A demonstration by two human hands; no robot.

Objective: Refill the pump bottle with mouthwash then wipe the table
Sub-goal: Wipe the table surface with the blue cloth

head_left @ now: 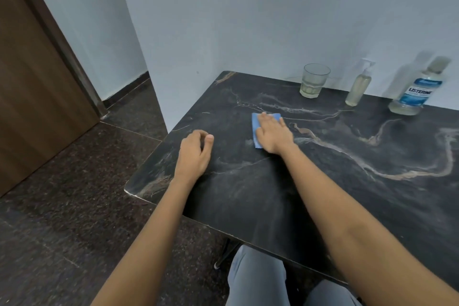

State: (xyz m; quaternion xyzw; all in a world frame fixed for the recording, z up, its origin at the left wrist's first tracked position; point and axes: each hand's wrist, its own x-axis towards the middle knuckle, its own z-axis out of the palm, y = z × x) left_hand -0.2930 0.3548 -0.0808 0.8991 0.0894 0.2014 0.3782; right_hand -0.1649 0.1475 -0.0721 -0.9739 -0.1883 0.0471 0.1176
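My right hand [273, 134] lies flat with straight fingers on a blue cloth [255, 125], pressing it onto the dark marble table [323, 181]. My left hand [195, 153] rests on the table near its left edge, fingers loosely curled and holding nothing. At the back by the wall stand a clear pump bottle [359, 87] with pale liquid and, to its right, a mouthwash bottle [417, 89] with a blue label and its cap on.
A glass tumbler [313, 80] stands left of the pump bottle. The table's left edge and chipped front corner [128, 190] drop to a dark floor. A brown door [37, 82] is at the far left. My knees are under the table's front edge.
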